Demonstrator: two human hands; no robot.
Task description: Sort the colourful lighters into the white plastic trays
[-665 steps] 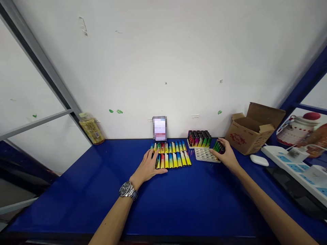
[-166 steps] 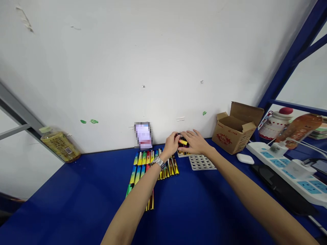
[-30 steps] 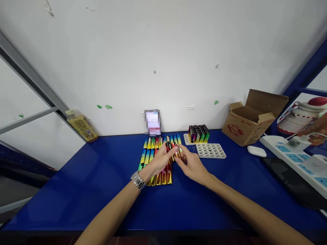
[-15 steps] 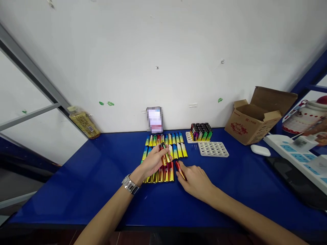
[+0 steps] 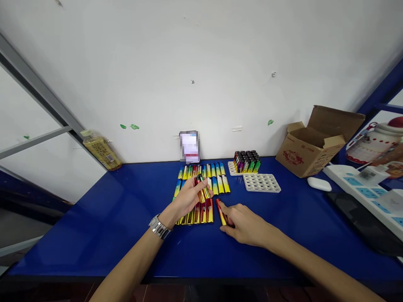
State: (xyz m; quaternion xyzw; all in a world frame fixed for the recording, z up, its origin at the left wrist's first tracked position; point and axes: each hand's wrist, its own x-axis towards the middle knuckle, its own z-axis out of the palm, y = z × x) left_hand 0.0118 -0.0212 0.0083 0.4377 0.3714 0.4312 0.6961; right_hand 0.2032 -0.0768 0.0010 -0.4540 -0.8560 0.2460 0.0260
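Rows of shiny metallic lighter cases lie side by side, coloured yellow with blue, red or green. My left hand, with a steel watch at the wrist, hovers over them, fingers closed round dark-topped lighter cases; at least two show. Just right of the nearest row, my right hand pinches a red-and-yellow lighter case between index finger and thumb at its ends, on or close to the table. Several dark-topped lighter cases stand upright on a white holed tray farther back.
A second white holed tray lies in front. To the right are an open cardboard box, a white case, a power strip and a black flat device. A phone and a bottle lean at the back.
My right hand has shifted slightly right, its thumb lower, so more of the red-and-yellow lighter case shows. My left hand stays nearly in place; the view has shifted slightly.
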